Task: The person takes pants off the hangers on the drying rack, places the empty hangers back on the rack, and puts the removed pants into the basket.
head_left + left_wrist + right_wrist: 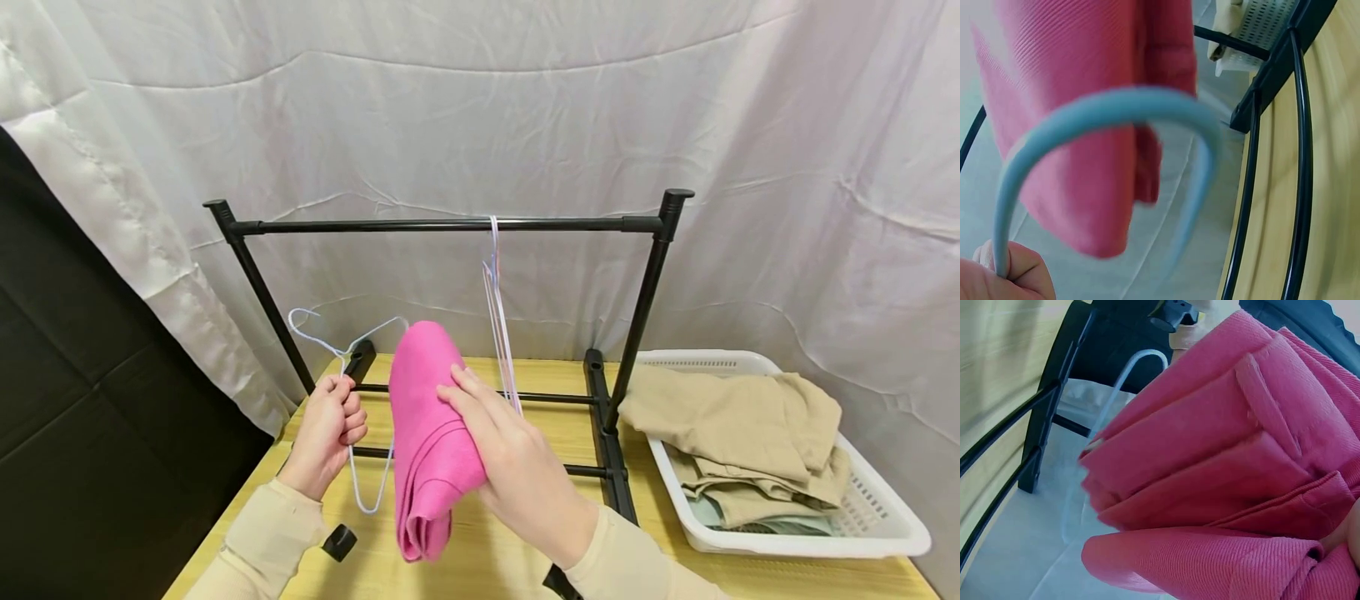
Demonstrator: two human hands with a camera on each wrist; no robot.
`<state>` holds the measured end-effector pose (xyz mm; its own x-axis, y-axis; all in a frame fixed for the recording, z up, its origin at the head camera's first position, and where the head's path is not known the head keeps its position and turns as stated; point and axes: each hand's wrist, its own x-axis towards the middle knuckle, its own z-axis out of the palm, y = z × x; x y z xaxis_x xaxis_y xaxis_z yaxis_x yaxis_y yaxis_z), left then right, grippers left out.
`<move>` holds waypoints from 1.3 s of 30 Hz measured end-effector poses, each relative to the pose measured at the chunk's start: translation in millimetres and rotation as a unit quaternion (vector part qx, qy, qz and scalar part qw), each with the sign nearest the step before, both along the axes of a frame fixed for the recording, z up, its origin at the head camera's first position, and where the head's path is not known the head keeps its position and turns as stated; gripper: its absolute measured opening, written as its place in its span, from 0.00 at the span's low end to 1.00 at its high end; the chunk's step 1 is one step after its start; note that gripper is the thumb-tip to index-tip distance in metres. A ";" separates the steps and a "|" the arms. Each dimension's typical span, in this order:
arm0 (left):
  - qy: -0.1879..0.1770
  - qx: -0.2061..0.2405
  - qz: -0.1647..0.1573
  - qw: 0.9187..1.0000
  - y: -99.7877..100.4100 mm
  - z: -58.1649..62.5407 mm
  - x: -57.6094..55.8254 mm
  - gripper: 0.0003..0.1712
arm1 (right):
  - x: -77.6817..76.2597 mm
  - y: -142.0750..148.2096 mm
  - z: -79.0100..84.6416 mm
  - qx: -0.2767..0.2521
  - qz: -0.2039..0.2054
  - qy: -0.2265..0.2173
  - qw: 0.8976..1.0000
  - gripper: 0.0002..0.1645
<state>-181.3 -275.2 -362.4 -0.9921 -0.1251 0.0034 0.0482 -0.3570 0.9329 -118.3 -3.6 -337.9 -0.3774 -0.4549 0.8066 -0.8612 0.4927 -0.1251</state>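
My left hand (330,425) grips a pale blue wire hanger (371,493) just below its neck, its hook up and to the left. A folded pink ribbed garment (431,417) is held up right of it by my right hand (517,458). The right fingers lie over the cloth; the thumb is hidden. One end of the hanger passes behind the garment in the head view. Up close in the left wrist view, the hanger's curved end (1122,106) crosses in front of the pink cloth (1091,187). Layered folds and a seam show on the garment (1210,450) in the right wrist view.
A black clothes rack (420,226) stands on the wooden table, several thin hangers (501,325) hanging from its bar. To the right, a white basket (888,533) holds tan garments (735,417) and something pale green underneath. Pale curtain (480,125) hangs behind.
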 end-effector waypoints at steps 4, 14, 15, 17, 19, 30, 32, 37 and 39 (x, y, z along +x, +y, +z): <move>-0.007 -0.007 0.007 1.000 -2.3 -1.6 -0.6 0.12 | 0.8 2.9 2.6 -0.006 0.006 0.002 1.000 0.45; -0.024 -0.013 0.008 1.000 -2.7 -6.3 -2.3 0.13 | 7.7 9.8 12.1 -0.017 0.021 0.010 1.000 0.43; -0.024 -0.016 0.008 1.000 -2.8 -6.4 -2.2 0.13 | 8.6 10.7 13.4 -0.019 0.023 0.012 0.999 0.43; -0.026 -0.022 0.007 0.999 -2.8 -6.6 -2.1 0.12 | 10.1 12.7 15.9 -0.023 0.028 0.017 0.999 0.43; -0.028 -0.026 0.006 0.999 -2.5 -6.6 -2.0 0.12 | 11.1 15.1 18.3 -0.026 0.034 0.023 0.999 0.44; -0.032 -0.031 0.004 0.999 -0.6 -6.4 -2.5 0.11 | 9.0 32.0 34.9 -0.052 0.089 0.036 0.994 0.40; -0.031 -0.034 0.005 0.999 -0.6 -6.2 -2.5 0.11 | 7.1 35.4 38.8 -0.063 0.105 0.024 0.992 0.38; -0.028 -0.039 0.004 0.999 -0.4 -5.7 -2.5 0.12 | 1.0 44.2 46.9 -0.094 0.140 0.000 0.986 0.33; -0.030 -0.041 0.004 0.999 0.1 -5.5 -2.4 0.13 | -1.9 48.1 49.6 -0.109 0.155 -0.002 0.982 0.32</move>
<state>-183.7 -275.0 -367.9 -0.9899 -0.1343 -0.0445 -0.0054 -0.2789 0.9603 -120.3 44.5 -288.3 -0.2518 -0.3650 0.8963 -0.9647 0.1689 -0.2023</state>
